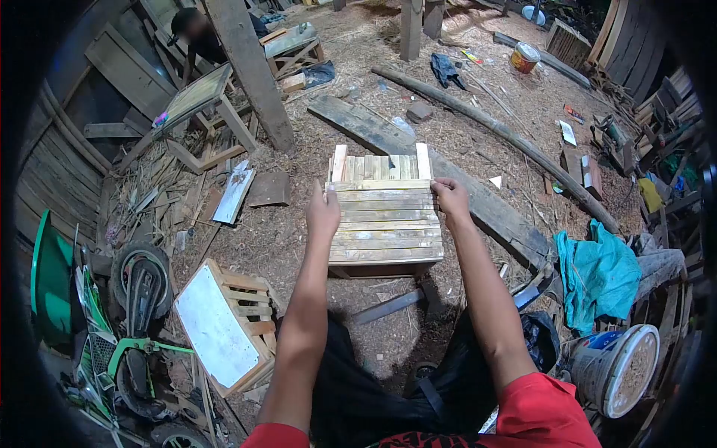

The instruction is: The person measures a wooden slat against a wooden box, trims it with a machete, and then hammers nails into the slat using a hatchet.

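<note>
A small slatted wooden piece [385, 237] stands on the ground in front of me, its top covered with narrow, worn slats. Across the far part of the slats lies a pale wooden slat [379, 184]. My left hand [323, 213] is at its left end, with the thumb on top and the fingers along the side. At the right end, my right hand [452, 198] pinches the slat between thumb and fingers. Beyond it, two upright light posts [423, 161] flank more slats. A long grey tool with a dark head [388, 306] lies near my legs.
A white-topped slatted wooden piece [216, 328] lies left, beside a green toy-like bike [138, 343]. Planks [485, 201] and a long pole [508, 142] cross the ground. A bucket [631, 369] and teal sheet [597, 272] sit right. Another person [202, 41] crouches by a wooden frame.
</note>
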A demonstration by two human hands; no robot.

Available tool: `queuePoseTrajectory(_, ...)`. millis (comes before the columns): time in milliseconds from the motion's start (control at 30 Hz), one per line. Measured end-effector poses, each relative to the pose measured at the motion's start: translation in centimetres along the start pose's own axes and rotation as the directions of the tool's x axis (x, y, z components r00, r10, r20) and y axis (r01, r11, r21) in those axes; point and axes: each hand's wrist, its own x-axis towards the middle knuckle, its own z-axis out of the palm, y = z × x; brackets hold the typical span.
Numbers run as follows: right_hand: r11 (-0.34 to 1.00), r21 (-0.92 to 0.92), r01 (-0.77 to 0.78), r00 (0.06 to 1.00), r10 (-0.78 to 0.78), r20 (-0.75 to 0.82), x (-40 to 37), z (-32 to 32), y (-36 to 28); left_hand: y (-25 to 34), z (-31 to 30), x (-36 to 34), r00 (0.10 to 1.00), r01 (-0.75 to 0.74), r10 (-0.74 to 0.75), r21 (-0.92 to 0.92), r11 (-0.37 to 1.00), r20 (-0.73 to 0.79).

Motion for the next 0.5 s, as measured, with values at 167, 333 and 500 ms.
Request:
queuePoseTrajectory(167,1.000,0.001,0.024,1.000,-0.023,-0.005,0.5,0.2,0.9,3.8,-1.8,-1.2,0.996,-0.044,0.033,0.128,0.991,0.085)
queuePoseTrajectory(333,0.998,0.019,0.061,0.998,-0.061,-0.018,-0.4,0.3,0.3,2.9,-0.9,-1.1,0.998,-0.020,0.027,0.110,0.994,-0.057)
queuePoseTrajectory(500,0.991,-0.078,0.105,0.993,-0.109,-0.054,-1.3,0.5,-0.2,3.5,-1.9,-1.0,0.995,0.082,-0.081,-0.007,0.997,0.049)
